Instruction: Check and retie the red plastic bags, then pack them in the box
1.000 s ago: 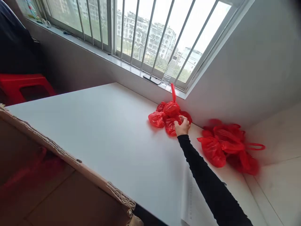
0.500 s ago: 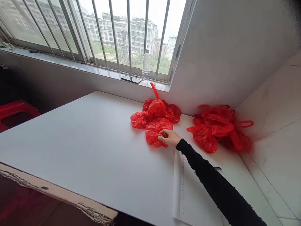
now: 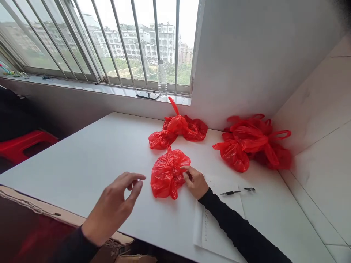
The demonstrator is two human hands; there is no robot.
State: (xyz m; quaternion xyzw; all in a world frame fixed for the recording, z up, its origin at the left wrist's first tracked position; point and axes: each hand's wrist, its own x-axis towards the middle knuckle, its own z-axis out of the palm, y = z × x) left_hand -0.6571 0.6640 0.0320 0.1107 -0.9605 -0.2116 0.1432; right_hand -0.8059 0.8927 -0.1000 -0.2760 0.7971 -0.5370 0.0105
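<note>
A knotted red plastic bag point(image 3: 164, 179) sits on the white table point(image 3: 109, 153) in front of me, apart from the other bags. My right hand point(image 3: 195, 182) is at its right edge, thumb and forefinger curled onto the thin plastic. What the bag contains cannot be made out. To the left of the bag, my left hand point(image 3: 117, 201) hovers over the table's front part. Its thumb and forefinger are apart, and nothing is between them.
More red bags point(image 3: 178, 126) lie by the window wall, and another red heap point(image 3: 249, 142) fills the right corner. A paper sheet point(image 3: 216, 226) and an uncapped pen point(image 3: 231, 192) lie at right. A bottle point(image 3: 162, 80) and phone point(image 3: 148, 95) stand on the sill.
One red bag has come away from the group towards me, with my right hand at its edge. My left hand has entered from the lower left. The pen now shows.
</note>
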